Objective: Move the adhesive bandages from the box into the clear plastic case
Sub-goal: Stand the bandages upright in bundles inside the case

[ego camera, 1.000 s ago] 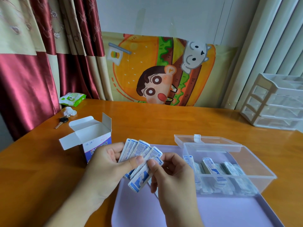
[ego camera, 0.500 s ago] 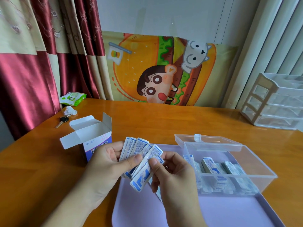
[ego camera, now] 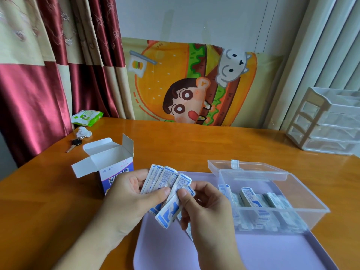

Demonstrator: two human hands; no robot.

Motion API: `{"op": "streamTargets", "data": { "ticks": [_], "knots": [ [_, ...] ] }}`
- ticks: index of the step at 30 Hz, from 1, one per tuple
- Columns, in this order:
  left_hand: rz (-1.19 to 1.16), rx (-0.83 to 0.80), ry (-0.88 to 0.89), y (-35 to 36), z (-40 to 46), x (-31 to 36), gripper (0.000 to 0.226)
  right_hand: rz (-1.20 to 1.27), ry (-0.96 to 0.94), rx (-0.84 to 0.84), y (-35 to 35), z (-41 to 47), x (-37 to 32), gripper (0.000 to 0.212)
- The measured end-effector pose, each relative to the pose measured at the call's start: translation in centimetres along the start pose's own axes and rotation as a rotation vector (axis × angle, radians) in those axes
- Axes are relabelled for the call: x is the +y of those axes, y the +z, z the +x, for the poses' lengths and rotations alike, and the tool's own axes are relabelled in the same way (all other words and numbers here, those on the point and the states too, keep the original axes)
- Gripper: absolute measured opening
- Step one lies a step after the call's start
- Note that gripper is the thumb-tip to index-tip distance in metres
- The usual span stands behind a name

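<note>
My left hand [ego camera: 128, 197] grips a fanned stack of blue-and-white adhesive bandages [ego camera: 165, 180] over the near left corner of the lilac tray [ego camera: 272, 252]. My right hand [ego camera: 206, 213] pinches the frontmost bandages of that fan between thumb and fingers. The open white and purple bandage box [ego camera: 109, 168] stands upright just left of my hands, flaps up. The clear plastic case [ego camera: 307, 197] sits on the tray to the right, lid hinged back, with several bandages [ego camera: 251, 197] inside.
A white plastic drawer unit [ego camera: 327, 121] stands at the back right. A key [ego camera: 75, 144], crumpled tissue [ego camera: 83, 131] and a green wipes pack [ego camera: 86, 117] lie at the far left of the wooden table [ego camera: 194, 141]. Curtains hang behind.
Both hands stay together over the tray's corner. The fan of bandages has barely shifted, the front ones sliding slightly downward under my right thumb.
</note>
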State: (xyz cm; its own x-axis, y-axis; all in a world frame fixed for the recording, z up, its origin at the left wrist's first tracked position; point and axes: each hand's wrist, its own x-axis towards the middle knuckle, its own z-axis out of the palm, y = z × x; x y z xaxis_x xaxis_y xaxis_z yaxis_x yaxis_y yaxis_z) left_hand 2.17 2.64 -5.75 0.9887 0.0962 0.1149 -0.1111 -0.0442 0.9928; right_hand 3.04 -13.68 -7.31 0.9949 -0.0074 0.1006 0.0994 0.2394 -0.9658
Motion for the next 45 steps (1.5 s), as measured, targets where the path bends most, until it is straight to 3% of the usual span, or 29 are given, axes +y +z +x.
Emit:
{"op": "streamTargets", "data": {
  "ticks": [8,19,27,34,45],
  "knots": [
    [0.080,-0.004,0.020,0.0,0.0,-0.2,0.025,-0.149,-0.081,0.021,-0.2,-0.2,0.4,0.012],
    [0.012,-0.022,0.001,-0.1,-0.1,-0.1,0.025,-0.019,0.008,-0.031,-0.1,-0.2,-0.3,0.006],
    [0.208,-0.028,0.068,0.1,0.1,-0.7,0.022,-0.270,-0.122,0.013,-0.2,-0.2,0.8,0.014],
    [0.143,-0.034,0.043,-0.1,0.1,-0.3,0.021,-0.227,-0.036,-0.016,-0.3,-0.3,0.1,0.011],
    [0.177,0.092,0.044,-0.2,0.2,-0.1,0.014,-0.239,-0.022,0.002,-0.3,-0.2,-0.1,0.022]
  ]
}}
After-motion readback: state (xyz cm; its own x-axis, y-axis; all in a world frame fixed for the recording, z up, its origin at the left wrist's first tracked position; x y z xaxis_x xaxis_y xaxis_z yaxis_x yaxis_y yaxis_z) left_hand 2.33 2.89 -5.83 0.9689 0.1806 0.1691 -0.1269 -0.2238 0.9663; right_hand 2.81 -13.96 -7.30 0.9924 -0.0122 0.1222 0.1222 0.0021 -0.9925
